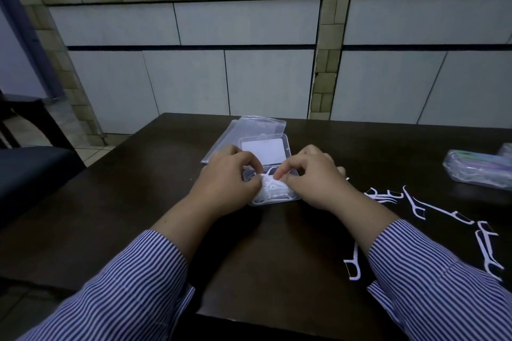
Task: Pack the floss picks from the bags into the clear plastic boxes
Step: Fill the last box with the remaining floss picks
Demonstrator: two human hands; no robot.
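A dark counter point(144, 202) is shown from the head view, its far edge running below a tiled wall. At the middle of the counter, toward the far edge, a clear plastic box point(270, 174) is laid open, its lid point(263, 149) folded back flat so that the tray faces up for loading. A bundle of white floss picks point(273, 191) is lodged in the tray. The left hand point(230, 177) is curled against the tray's left side, its grip closed on the bundle, apparently to steady it. The right hand point(313, 174) is set at the tray's right side, thumb and forefinger pinched on the same picks, apparently to align them so they lie flat. An emptied clear bag point(249, 130) is spread beneath and behind the lid. Loose floss picks point(418, 207) are scattered toward the right edge, within reach of the right hand, presumably awaiting packing. A further filled bag point(476, 171) is placed at the far right edge. Striped sleeves point(144, 279) are seen on both forearms.
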